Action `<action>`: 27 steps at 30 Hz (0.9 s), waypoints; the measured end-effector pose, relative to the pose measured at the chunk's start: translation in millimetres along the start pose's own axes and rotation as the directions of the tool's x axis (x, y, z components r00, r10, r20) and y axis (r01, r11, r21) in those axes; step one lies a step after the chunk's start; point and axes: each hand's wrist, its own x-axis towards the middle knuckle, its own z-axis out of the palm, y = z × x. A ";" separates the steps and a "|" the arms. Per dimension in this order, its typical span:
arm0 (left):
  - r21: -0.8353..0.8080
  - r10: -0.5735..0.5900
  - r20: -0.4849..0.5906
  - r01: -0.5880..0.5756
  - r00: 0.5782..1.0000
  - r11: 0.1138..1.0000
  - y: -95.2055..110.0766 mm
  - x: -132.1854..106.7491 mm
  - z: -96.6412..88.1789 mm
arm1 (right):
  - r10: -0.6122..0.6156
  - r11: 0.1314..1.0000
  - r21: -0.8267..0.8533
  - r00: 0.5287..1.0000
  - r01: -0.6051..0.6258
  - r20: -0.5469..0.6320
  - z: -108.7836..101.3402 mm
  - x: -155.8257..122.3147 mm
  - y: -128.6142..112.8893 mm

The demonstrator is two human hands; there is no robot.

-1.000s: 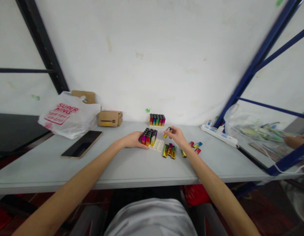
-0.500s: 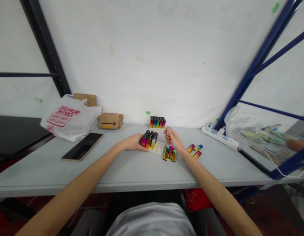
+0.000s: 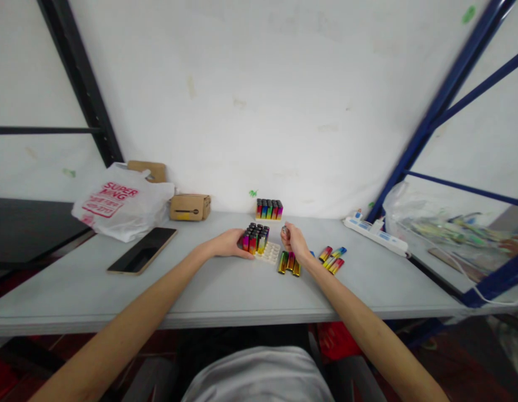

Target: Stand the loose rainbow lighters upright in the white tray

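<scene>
My left hand (image 3: 233,244) curls round the left side of a white slotted tray (image 3: 271,252), steadying it on the table. Upright lighters (image 3: 255,239) with shiny rainbow bodies and black tops fill the tray's left part; the slots to the right show bare. My right hand (image 3: 295,240) is closed just right of the tray, above the table. From its fingers pokes the metal top of a lighter (image 3: 284,228); the body is hidden in my grip. Below that hand lie three gold-green-magenta lighters (image 3: 289,262) side by side.
Another block of upright lighters (image 3: 269,209) stands by the wall. Several loose lighters (image 3: 332,259) lie right of my right wrist. A phone (image 3: 142,250), a plastic bag (image 3: 120,201) and a cardboard box (image 3: 189,207) are at left, a power strip (image 3: 376,236) at right. A person's hand (image 3: 514,244) shows far right.
My right hand has turned and dipped slightly, so the lighter's metal top shows differently. My left hand keeps its place on the tray. The other person's hand at far right has shifted.
</scene>
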 end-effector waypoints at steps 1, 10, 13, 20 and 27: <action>0.003 -0.004 -0.001 0.004 1.000 1.000 0.6 -0.2 -0.3 | -0.001 1.000 0.001 1.000 0.001 0.018 0.6 0.1 0.1; -0.091 0.026 0.015 -0.025 1.000 0.996 1.5 -1.4 0.6 | -0.349 0.868 -0.312 0.921 0.388 0.173 -0.7 -11.2 -9.4; -0.087 0.029 0.009 -0.028 1.000 0.996 1.6 -1.4 1.2 | -0.479 0.728 -0.454 0.855 0.514 0.200 -2.1 -13.8 -11.3; -0.052 0.012 0.011 -0.011 1.000 0.999 -0.2 -0.5 2.5 | -0.434 0.730 -0.491 0.878 0.475 0.204 3.7 -20.3 -7.2; -0.102 0.039 0.003 -0.038 0.999 0.994 0.7 -1.9 2.2 | -0.383 0.644 -0.597 0.877 0.479 0.291 15.6 -22.5 -4.8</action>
